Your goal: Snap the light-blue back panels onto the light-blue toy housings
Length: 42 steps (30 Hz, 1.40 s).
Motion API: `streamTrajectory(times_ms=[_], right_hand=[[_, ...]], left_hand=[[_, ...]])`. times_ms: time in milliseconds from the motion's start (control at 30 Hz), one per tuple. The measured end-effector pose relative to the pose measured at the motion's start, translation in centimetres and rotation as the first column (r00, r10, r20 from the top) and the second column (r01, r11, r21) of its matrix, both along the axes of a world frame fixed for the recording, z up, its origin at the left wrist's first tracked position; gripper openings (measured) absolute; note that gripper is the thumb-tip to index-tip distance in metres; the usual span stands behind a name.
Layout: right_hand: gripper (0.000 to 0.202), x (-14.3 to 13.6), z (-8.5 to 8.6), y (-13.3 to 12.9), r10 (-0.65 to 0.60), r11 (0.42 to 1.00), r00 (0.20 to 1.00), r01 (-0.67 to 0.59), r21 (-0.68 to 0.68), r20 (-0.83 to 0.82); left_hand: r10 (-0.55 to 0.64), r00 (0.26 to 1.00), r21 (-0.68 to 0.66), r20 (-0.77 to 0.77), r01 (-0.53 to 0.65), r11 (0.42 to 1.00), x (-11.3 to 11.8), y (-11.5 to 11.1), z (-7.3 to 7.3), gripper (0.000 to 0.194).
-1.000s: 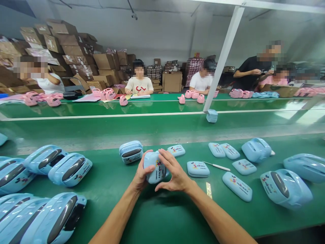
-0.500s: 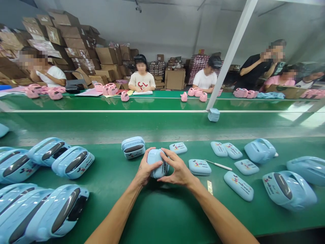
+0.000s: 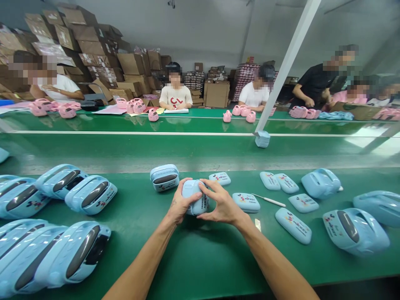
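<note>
A light blue plastic case [image 3: 194, 196] with printed lettering on its right side is held upright between both hands over the green table. My left hand [image 3: 180, 205] grips its left side, thumb across the front. On the right side, my right hand [image 3: 221, 203] curls its fingers and thumb around the printed part. Just behind to the left stands a blue case with a dark oval window [image 3: 164, 178]. Flat printed blue covers [image 3: 246, 202] lie to the right, near a thin white-handled tool [image 3: 273, 201].
Several blue cases [image 3: 90, 194] crowd the left side. More blue housings [image 3: 356, 231] stand at the right. A small pale strip [image 3: 258, 225] lies near my right forearm. Across the green conveyor [image 3: 187, 148], people sit behind pink cases [image 3: 136, 106], and one person in black stands.
Both hands still hold the blue case, which has turned slightly so more of its lettering shows. The person in black across the table has lowered their hands.
</note>
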State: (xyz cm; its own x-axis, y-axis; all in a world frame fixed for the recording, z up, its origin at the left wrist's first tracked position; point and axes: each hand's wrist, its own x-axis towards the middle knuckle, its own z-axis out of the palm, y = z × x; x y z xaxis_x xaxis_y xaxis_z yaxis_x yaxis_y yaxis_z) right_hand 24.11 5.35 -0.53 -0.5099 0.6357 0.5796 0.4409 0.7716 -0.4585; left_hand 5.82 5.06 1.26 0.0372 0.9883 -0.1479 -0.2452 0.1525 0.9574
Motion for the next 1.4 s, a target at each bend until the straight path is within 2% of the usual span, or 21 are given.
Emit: streamTrajectory(times_ms=[367, 533, 667, 1033, 1200, 1400], right_hand=[[0.105, 0.4, 0.6, 0.0, 0.023, 1.0, 1.0, -0.023, -0.022, 0.006], [0.105, 0.6, 0.3, 0.2, 0.018, 0.999, 1.0, -0.018, -0.034, -0.012], [0.105, 0.4, -0.1, 0.3, 0.033, 0.999, 0.999, -0.033, -0.023, -0.037], [0.107, -0.9, -0.6, 0.2, 0.025, 0.999, 0.995, -0.026, -0.018, -0.092], [0.113, -1.4, -1.2, 0.5, 0.005, 0.996, 0.992, -0.016, -0.085, -0.124], [0.114, -2.1, -1.3, 0.9, 0.047, 0.953, 0.97, -0.115, -0.282, -0.237]], left_hand=[[0.004, 1.0, 0.0, 0.005, -0.004, 1.0, 0.1, -0.1, 0.3, 0.069], [0.002, 1.0, 0.017, -0.026, -0.002, 1.0, 0.0, -0.2, 0.1, 0.075], [0.014, 0.998, 0.024, -0.054, -0.013, 1.0, 0.0, -0.3, 0.1, 0.071], [0.048, 0.999, -0.016, 0.014, -0.048, 0.999, 0.1, -0.2, 0.1, 0.069], [0.088, 0.994, -0.028, 0.066, -0.087, 0.996, 0.4, -0.2, -0.1, 0.067], [0.144, 0.972, -0.07, 0.188, -0.133, 0.989, 0.4, 0.1, -0.5, 0.066]])
